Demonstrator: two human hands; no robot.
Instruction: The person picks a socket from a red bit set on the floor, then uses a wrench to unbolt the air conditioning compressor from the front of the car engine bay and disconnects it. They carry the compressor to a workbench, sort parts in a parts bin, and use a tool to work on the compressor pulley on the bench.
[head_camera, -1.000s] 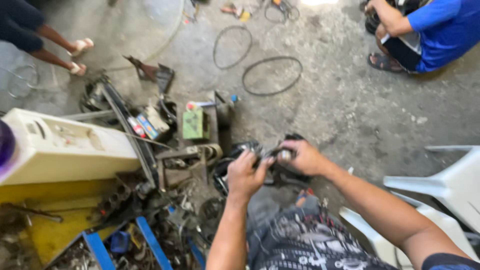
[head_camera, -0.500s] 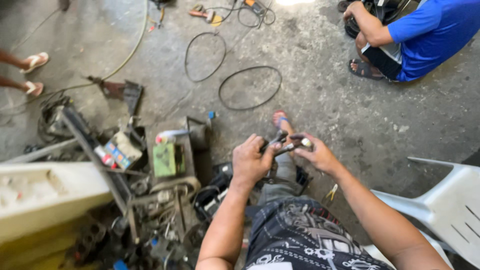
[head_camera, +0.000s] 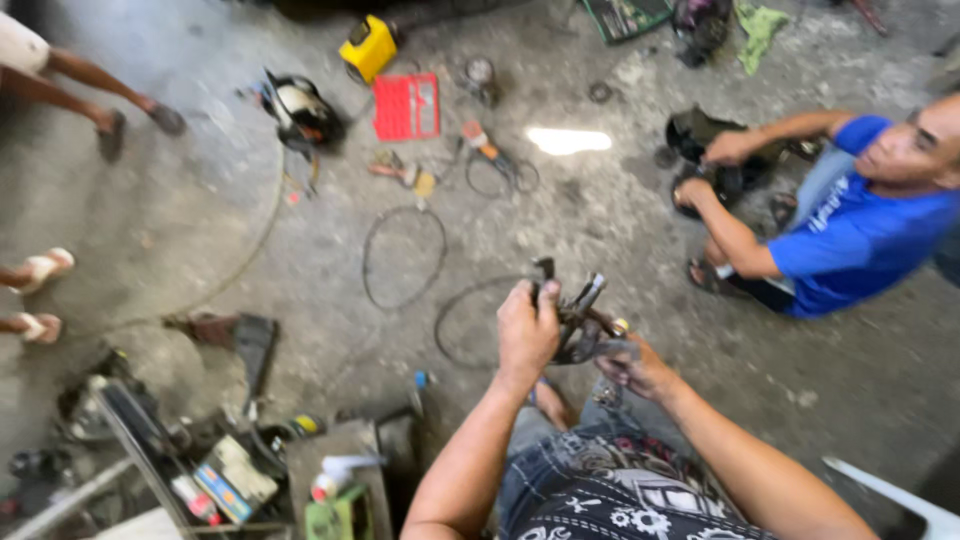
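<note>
A grey concrete floor (head_camera: 250, 200) fills the view, strewn with parts and tools. At the right edge a person in a blue shirt (head_camera: 850, 225) sits low, both of their hands on a dark part of their own, well apart from the wearer's hands. Two thin black rings lie flat on the floor: one ring (head_camera: 403, 257) further out, the other ring (head_camera: 470, 325) passing just under the wearer's hands. A red case (head_camera: 406, 106) and a yellow box (head_camera: 368, 46) lie at the far side. Above the patterned shorts (head_camera: 600, 500), the dark metal part (head_camera: 580, 322) is held up between both hands. Its prongs point up and away from the wearer, its long axis leaning slightly to the right. The left hand (head_camera: 527, 335) is clamped on the part's left side, fingers wrapped over the top. The right hand (head_camera: 640, 368) sits lower and to the right, closed on the part's lower end from beneath. Both hands touch it; the left sits higher on it.
</note>
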